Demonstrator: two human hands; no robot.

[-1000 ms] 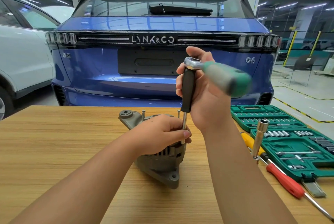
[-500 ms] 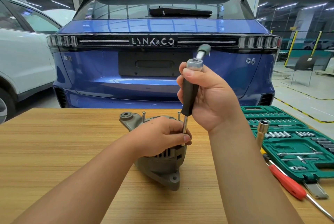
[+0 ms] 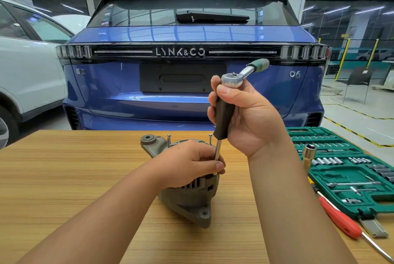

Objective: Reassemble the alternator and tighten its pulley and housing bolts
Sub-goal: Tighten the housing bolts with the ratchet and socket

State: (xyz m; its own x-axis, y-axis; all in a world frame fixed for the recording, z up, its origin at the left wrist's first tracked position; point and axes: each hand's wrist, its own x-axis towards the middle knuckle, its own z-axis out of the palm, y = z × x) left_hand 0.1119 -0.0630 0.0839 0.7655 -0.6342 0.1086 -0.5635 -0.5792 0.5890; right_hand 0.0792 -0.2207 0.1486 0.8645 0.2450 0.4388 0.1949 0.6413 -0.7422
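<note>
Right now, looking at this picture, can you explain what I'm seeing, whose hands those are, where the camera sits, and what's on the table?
The camera is worn on a person's head and looks down at their own two bare hands; there is no robot. On the light wooden table stands a grey metal alternator. The left hand rests on top of it and pinches the thin steel shaft of a black-handled driver. The right hand grips that black handle, which has a silver ratchet with a green grip on top. To the right lie an open green socket set case and a red-handled screwdriver. Behind the table is a parked blue car.
</note>
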